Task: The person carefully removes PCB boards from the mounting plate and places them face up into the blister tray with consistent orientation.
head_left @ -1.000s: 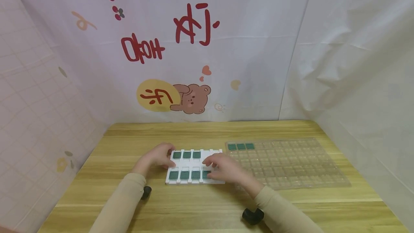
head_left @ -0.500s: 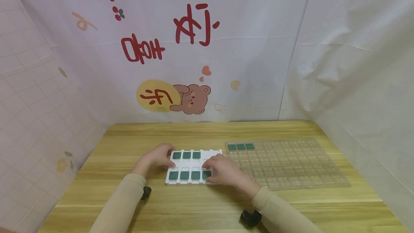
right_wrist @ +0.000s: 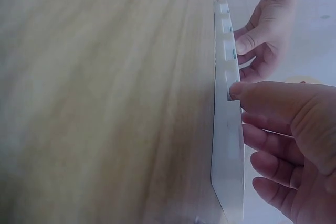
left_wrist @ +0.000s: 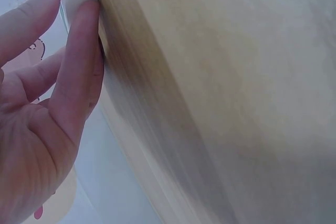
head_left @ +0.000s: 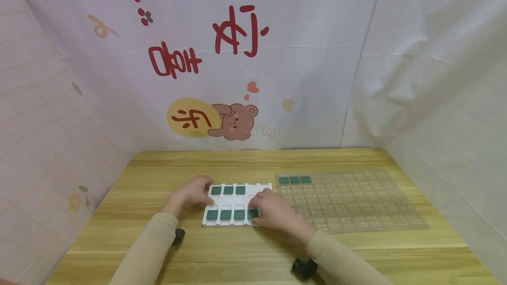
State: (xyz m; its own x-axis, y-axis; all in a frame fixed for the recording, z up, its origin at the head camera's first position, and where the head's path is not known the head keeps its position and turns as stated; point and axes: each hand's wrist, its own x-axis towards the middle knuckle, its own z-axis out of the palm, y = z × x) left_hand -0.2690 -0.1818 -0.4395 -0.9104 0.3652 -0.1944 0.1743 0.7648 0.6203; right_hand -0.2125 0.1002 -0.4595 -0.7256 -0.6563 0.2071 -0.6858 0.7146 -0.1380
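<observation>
On the wood-grain tabletop (head_left: 222,254), your left hand (head_left: 196,189) grips the left edge of the white slotted tray (head_left: 225,199), fingers curled against its side. At the right end of the near row of chips, your right hand (head_left: 274,211) pinches the fourth green chip (head_left: 252,214) between thumb and forefinger, its other fingers loosely bent. Just beside that tray, to the right, lies a clear compartment tray (head_left: 348,195) with three green chips (head_left: 295,180) in its far left corner
</observation>
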